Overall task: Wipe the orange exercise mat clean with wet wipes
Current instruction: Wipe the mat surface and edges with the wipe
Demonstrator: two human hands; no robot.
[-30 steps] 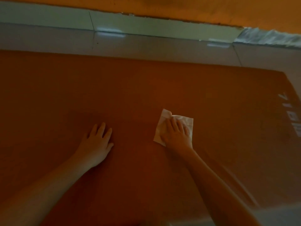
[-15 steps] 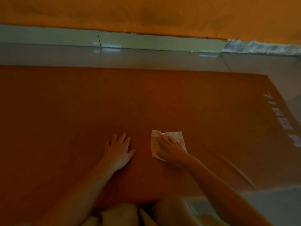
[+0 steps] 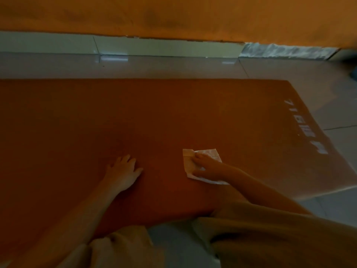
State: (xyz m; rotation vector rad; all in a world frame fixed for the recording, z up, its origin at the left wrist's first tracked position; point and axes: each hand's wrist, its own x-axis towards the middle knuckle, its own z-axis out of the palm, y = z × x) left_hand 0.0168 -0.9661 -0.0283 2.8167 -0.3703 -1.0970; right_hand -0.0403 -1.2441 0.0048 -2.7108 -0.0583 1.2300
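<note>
Two grips rest on the mat [image 3: 135,117], just past the legs [image 3: 270,235]. Wiping well here likely means even pressure, overlapping strokes and a wipe [image 3: 188,162] kept flat. Left grip [image 3: 123,172] lies released, fingers spread on the mat, bracing. Right grip [image 3: 209,167], near it, presses straight fingers on the wipe, not clenched. Beyond, more mat runs to the tiled floor [image 3: 173,68].

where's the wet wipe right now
In the head view, the wet wipe lies flat on the orange mat, right of centre, pressed under the right hand; the left hand rests on the mat to its left.
</note>
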